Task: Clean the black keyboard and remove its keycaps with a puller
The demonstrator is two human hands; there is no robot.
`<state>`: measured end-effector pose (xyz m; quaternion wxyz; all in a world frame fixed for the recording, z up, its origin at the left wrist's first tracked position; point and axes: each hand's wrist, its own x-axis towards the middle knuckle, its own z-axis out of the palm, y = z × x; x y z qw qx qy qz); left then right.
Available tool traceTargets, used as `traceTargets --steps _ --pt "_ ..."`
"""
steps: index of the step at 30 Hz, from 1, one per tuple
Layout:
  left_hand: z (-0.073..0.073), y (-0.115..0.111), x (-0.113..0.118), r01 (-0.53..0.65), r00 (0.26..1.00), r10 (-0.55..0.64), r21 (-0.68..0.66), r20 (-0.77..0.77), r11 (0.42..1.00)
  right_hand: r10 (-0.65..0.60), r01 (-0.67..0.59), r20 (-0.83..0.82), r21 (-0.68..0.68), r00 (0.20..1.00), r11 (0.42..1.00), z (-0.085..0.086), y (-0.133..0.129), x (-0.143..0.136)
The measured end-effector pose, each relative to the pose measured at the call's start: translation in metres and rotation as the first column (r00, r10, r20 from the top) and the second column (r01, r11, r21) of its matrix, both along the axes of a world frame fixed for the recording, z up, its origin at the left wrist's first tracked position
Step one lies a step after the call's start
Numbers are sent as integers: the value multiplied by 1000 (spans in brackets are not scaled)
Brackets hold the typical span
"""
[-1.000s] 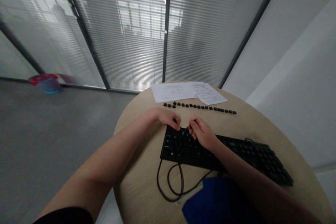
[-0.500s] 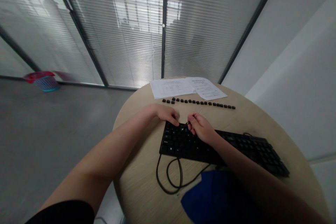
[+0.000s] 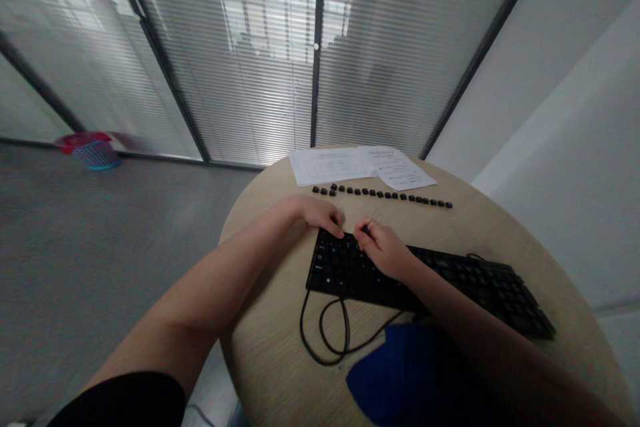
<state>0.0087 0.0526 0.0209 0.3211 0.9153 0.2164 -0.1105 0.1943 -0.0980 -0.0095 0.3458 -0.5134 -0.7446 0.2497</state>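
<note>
A black keyboard [image 3: 333,273] lies at a slant on the round table, its cable looping out in front. My left hand [image 3: 324,215] grips its far left corner, thumb on the top keys and other fingers curled behind the edge. Over the upper key rows, my right hand [image 3: 383,247] is closed in a pinch on what looks like a wire keycap puller [image 3: 375,217], whose thin wires stick up past the fingers. Its lower end is hidden by the hand. Loose black keycaps [image 3: 380,194] stand in a row beyond the keyboard, a few grouped at the left end.
Printed sheets [image 3: 333,165] lie at the far side of the wooden table [image 3: 270,360]. Blue cloth [image 3: 395,373] shows at the near edge. A basket [image 3: 100,155] with a red rim stands on the floor at left, by the glass partition with blinds.
My right hand has risen slightly off the keys and turned, with the tool's wires now pointing up. The left hand keeps its place on the keyboard. The view has shifted slightly.
</note>
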Motion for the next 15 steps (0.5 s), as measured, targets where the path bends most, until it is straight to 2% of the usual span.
traceTargets --steps 4,11,15 --pt "1 0 0 28 998 -27 20 -53 999 20 -20 23 38 1000 999 1 0 0" --pt "1 1 0 -1 999 2 20 -51 1000 -58 55 -97 -28 994 998 -10 1 3" --pt "-2 3 -1 7 999 -6 15 -33 1000 -30 30 -28 -5 999 1000 -5 1 1"
